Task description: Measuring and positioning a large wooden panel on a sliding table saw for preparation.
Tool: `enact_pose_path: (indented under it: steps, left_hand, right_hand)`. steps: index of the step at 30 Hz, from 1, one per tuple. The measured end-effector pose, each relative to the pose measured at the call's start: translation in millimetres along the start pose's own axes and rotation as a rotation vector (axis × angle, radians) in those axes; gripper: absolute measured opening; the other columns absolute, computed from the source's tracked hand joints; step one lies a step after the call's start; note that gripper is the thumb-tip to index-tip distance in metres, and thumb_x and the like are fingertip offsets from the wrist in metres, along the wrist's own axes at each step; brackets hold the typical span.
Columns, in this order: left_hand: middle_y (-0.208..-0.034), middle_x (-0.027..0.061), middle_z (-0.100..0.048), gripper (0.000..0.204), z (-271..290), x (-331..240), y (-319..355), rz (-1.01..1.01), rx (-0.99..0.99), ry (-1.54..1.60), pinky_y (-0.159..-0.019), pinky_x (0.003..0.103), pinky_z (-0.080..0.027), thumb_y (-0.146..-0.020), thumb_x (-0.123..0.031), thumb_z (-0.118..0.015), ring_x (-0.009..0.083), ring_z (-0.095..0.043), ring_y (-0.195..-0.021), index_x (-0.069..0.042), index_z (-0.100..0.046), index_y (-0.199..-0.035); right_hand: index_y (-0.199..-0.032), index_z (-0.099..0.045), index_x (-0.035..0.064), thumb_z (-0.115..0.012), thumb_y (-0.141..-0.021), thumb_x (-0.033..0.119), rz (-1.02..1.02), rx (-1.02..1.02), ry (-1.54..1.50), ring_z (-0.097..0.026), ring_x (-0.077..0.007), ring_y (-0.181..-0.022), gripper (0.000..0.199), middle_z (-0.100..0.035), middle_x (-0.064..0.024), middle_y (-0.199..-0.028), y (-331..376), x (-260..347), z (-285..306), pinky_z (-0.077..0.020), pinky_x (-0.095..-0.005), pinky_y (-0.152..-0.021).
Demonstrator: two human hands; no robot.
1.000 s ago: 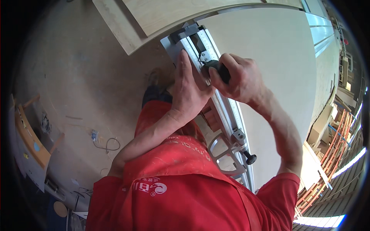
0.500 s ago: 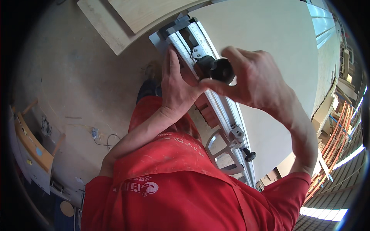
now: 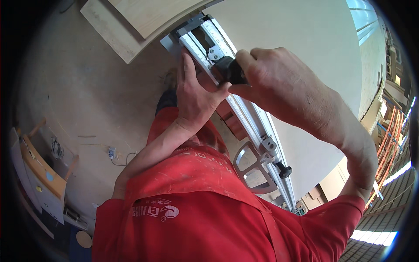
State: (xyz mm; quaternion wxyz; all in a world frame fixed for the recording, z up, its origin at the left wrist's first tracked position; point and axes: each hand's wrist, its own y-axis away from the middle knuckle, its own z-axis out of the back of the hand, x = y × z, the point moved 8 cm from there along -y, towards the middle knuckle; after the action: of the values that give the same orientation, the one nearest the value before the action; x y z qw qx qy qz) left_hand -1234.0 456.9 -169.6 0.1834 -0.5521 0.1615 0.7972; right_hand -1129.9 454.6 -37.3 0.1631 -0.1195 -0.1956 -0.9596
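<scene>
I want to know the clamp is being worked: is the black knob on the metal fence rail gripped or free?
Gripped: the right hand wraps the black round knob on the grey metal fence rail.

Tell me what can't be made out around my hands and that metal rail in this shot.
- Black knob, head view: mostly wrapped by the right hand; its shape is unclear.
- Aluminium rail: the stretch under the left hand is covered, the near end hidden behind the red shirt.
- Rail scale marks: too small to make out.
</scene>
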Motion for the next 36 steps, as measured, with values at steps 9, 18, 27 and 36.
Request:
enact_pose_path:
  steps: [9, 18, 27, 36]
  left_hand:
    - [-0.143, 0.033, -0.033, 0.11, 0.4, 3.1, -0.4, 0.042, 0.03, 0.015, -0.111, 0.046, -0.035, -0.067, -0.034, -0.082, 0.0455, -0.037, -0.133, 0.01, -0.019, -0.146]
    - [-0.144, 0.0348, -0.032, 0.116, 1.6, 1.5, -0.7, -0.027, 0.017, -0.042, -0.108, 0.048, -0.037, -0.069, -0.05, -0.082, 0.0472, -0.039, -0.132, 0.01, -0.018, -0.147]
    - [-0.134, 0.0215, -0.053, 0.077, 36.0, 18.0, -23.0, 0.136, 0.026, 0.3, -0.106, 0.039, -0.041, -0.084, -0.016, -0.072, 0.0271, -0.052, -0.124, 0.009, -0.031, -0.144]
    - [-0.126, 0.0116, -0.063, 0.033, 35.2, 30.0, -91.3, 0.102, 0.162, 0.399, -0.099, 0.027, -0.046, -0.089, -0.007, -0.066, 0.0145, -0.059, -0.114, 0.0, -0.065, -0.121]
  right_hand:
    - [-0.114, -0.057, -0.0006, -0.076, -0.078, 0.016, 0.095, -0.152, -0.024, -0.065, -0.0259, -0.077, 0.043, -0.062, -0.0144, -0.095, 7.3, 4.0, 3.4, -0.0557, -0.0362, -0.064]
    - [-0.122, -0.055, 0.001, -0.08, -0.076, 0.013, -0.122, -0.286, -0.185, -0.066, -0.0274, -0.087, 0.054, -0.065, -0.014, -0.103, 26.9, -4.7, -10.4, -0.056, -0.0369, -0.075]
    - [-0.109, -0.064, 0.0046, -0.08, -0.078, 0.015, -0.257, -0.556, -0.515, -0.065, -0.0305, -0.084, 0.036, -0.062, -0.0154, -0.103, 43.8, -33.1, -89.5, -0.053, -0.0375, -0.07]
    - [-0.099, -0.067, 0.0052, -0.082, -0.077, 0.02, -0.24, -0.77, -0.43, -0.063, -0.0302, -0.083, 0.031, -0.062, -0.0156, -0.1, 38.8, -38.5, -106.2, -0.0524, -0.0383, -0.065]
